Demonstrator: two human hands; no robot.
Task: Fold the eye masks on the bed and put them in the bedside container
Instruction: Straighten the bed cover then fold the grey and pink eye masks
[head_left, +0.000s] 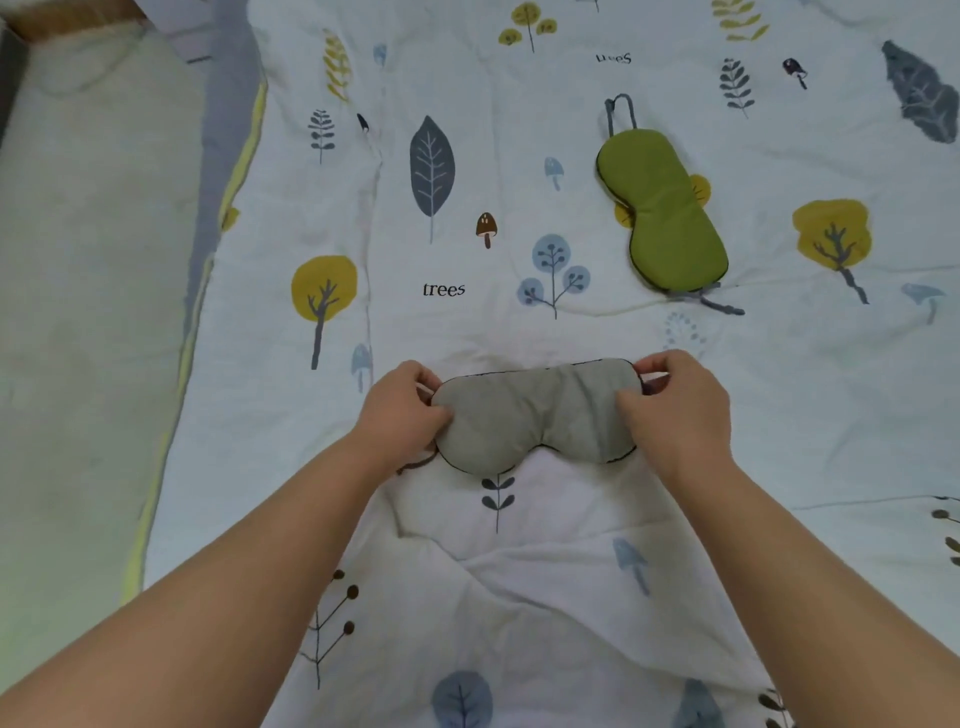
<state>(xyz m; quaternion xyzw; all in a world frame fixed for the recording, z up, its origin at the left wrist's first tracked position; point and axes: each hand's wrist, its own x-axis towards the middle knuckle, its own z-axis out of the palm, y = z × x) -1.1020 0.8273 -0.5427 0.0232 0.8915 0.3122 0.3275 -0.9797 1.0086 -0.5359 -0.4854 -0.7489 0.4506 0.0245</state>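
A grey eye mask (535, 413) lies flat and unfolded on the tree-print quilt (467, 582), straight in front of me. My left hand (402, 410) pinches its left end. Its right end is gripped by my right hand (675, 408). A dark strap end peeks out below my left hand. Farther back to the right, a green eye mask (662, 210) lies flat at a slant, with its dark strap (621, 111) looping out past its far end. No container is in view.
The bed's left edge runs down the left side, with a grey and yellow sheet border (208, 270). Beyond it lies a pale floor or mat (88, 286).
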